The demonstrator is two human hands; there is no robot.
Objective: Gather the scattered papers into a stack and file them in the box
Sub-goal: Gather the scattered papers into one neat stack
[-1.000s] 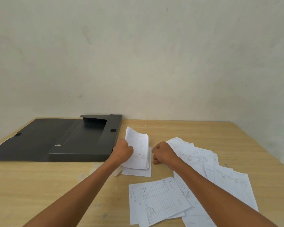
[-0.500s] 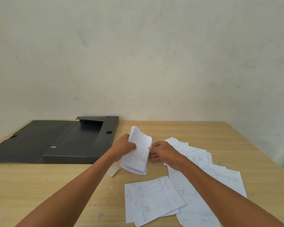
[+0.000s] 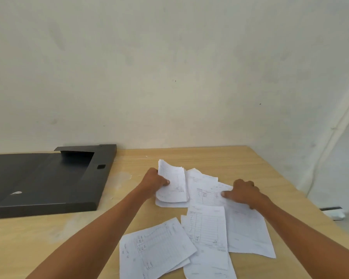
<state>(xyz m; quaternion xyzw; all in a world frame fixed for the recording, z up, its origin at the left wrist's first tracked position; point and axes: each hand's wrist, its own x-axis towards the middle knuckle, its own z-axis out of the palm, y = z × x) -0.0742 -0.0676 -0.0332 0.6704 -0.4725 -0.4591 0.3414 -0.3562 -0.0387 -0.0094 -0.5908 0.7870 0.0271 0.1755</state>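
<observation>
Meanwhile the left hand [image 3: 156, 183] is closed around a small stack of printed forms [image 3: 172, 183], thumb on top, just right of the open black file box [image 3: 48, 178], while the right hand [image 3: 243, 193], fingers curled, presses a fingertip on the scattered sheets [image 3: 208, 224] lying between both hands on the wooden table [image 3: 250, 164].

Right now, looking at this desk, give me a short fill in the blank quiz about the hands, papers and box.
1. The left hand grips a ____ of papers.
2. The right hand presses on loose sheets lying on the ____.
3. The black box lies ____ with no papers visible inside.

Missing words: stack; table; open
</observation>
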